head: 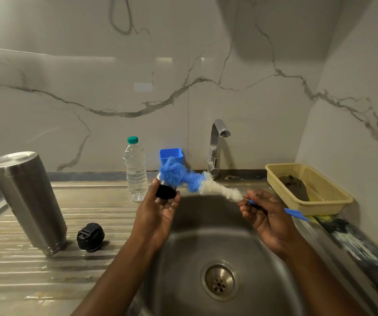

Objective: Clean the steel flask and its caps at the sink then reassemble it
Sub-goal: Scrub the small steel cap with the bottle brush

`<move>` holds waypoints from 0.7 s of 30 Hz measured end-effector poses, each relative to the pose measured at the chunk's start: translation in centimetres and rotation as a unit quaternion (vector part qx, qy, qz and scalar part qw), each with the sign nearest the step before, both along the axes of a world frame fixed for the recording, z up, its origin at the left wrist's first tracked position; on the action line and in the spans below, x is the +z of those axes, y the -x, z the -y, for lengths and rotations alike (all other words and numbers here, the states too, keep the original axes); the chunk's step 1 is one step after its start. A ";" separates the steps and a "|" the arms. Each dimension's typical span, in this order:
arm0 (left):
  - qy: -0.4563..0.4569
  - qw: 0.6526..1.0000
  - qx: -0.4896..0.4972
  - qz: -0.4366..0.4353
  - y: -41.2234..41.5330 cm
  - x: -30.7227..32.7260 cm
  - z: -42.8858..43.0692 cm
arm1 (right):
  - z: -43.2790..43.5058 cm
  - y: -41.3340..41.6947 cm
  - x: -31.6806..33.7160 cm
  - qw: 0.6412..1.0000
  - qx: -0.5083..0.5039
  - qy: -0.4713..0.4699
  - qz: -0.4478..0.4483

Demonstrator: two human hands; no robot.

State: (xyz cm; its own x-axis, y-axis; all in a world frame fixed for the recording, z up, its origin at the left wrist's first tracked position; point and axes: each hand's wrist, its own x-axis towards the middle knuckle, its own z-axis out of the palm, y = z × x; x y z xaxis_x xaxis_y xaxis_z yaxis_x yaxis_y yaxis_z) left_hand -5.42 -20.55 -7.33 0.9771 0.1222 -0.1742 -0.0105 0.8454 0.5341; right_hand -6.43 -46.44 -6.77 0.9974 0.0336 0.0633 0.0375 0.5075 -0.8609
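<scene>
The steel flask [27, 199] is in neither hand. The left hand [158, 215] curls its fingers and thumb round a black-and-steel cap [165, 191], held above the sink [183, 247]. The right hand [265, 215] pinches the thin stem of a bottle brush [206, 183], whose blue bristle head presses against the cap and whose flat blue handle end juts out past the right hand. On the ribbed, wet worktop [46, 281] to the left, the flask stands mouth down, with a black stopper [90, 237] just beside its neck. Behind the left hand stand a clear water bottle [135, 169] and a blue cup [171, 156], with the tap [216, 147] to their right. At the far right, a yellow basket [334, 197] holds a dark cloth [295, 187].
</scene>
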 end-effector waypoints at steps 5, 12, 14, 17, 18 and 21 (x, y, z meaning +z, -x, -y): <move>0.046 0.999 -0.016 0.020 -0.1 0.0 -0.3 | 0.4 -0.1 -0.2 1.000 -0.012 -0.003 0.000; 0.055 0.996 -0.055 0.049 0.2 -0.2 -0.1 | 0.4 -0.1 0.1 1.000 -0.014 -0.007 0.000; 0.075 0.994 -0.058 0.052 0.0 -0.4 -0.4 | 0.7 -0.1 0.1 1.000 -0.025 -0.012 -0.001; 0.032 0.997 -0.060 0.043 0.1 -0.6 -0.4 | 0.2 -0.2 -0.1 1.000 -0.015 -0.010 0.002; 0.008 0.998 -0.056 0.035 0.1 -0.6 -0.3 | 0.1 -0.1 0.0 1.000 -0.014 -0.011 0.003; -0.003 1.000 -0.024 0.017 0.2 -0.4 -0.4 | 0.8 0.0 0.5 0.999 -0.031 -0.030 0.000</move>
